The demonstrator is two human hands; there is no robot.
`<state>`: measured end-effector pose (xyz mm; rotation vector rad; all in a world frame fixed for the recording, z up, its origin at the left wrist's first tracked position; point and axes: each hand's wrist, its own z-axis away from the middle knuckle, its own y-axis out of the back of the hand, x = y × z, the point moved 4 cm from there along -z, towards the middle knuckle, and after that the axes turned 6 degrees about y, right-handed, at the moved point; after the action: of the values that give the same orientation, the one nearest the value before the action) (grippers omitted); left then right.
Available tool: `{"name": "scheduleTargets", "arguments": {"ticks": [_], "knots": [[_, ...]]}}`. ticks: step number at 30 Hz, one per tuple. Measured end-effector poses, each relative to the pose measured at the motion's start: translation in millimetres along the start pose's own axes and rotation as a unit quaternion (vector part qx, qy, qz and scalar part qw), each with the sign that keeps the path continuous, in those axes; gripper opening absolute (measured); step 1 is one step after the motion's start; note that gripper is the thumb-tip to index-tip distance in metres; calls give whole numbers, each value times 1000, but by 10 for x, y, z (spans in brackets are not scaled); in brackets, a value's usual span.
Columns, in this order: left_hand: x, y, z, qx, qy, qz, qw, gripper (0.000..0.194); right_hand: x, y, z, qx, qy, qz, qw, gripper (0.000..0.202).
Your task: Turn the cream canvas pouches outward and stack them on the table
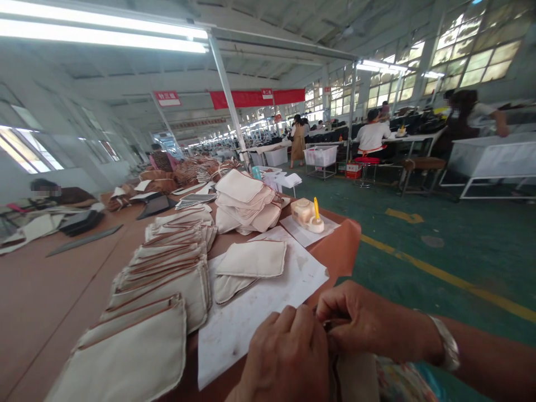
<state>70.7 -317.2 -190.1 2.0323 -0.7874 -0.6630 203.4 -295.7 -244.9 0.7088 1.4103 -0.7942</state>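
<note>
At the table's front edge, my left hand (pixel 288 354) and my right hand (pixel 371 324) are close together with bent fingers, pinching the edge of a beige fabric pouch (pixel 358 377). A dark strip runs along the part of it below my fingers; the rest is partly hidden by my hands. Just beyond my hands, two more beige pouches (pixel 253 258) lie overlapping on a stained white paper sheet (pixel 263 312). To their left, a long row of overlapping beige pouches with brown edges (pixel 167 268) spreads across the table.
A glue pot (pixel 307 214) with a yellow-handled brush stands on paper near the table corner. Behind is a heap of beige pieces (pixel 247 198). Dark panels (pixel 154 205) lie farther left. Co-workers sit at other tables; a green floor (pixel 402 279) runs along the right.
</note>
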Motion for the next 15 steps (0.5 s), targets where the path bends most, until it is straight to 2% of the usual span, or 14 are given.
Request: {"name": "scheduleTargets", "arguments": {"ticks": [3,6,8,10,13,15], "knots": [[-81,-53,-52,-106,56,64,991,11,-16,-32,3,-14,4,42,999,16],[-239,-143,-63,-224,157,198,941,12,-45,-29,22,0,33,112,993,11],[-323,-222,-35,-287,222,314,877,14,-47,-19,37,0,34,108,994,11],[-359,-308,13,-329,272,430,795,13,-36,-8,50,-12,17,55,998,12],[-339,-415,87,-353,312,574,669,8,-43,8,64,-29,4,-35,999,14],[-316,-460,125,-348,322,636,609,11,-81,18,70,-32,25,-74,996,14]]}}
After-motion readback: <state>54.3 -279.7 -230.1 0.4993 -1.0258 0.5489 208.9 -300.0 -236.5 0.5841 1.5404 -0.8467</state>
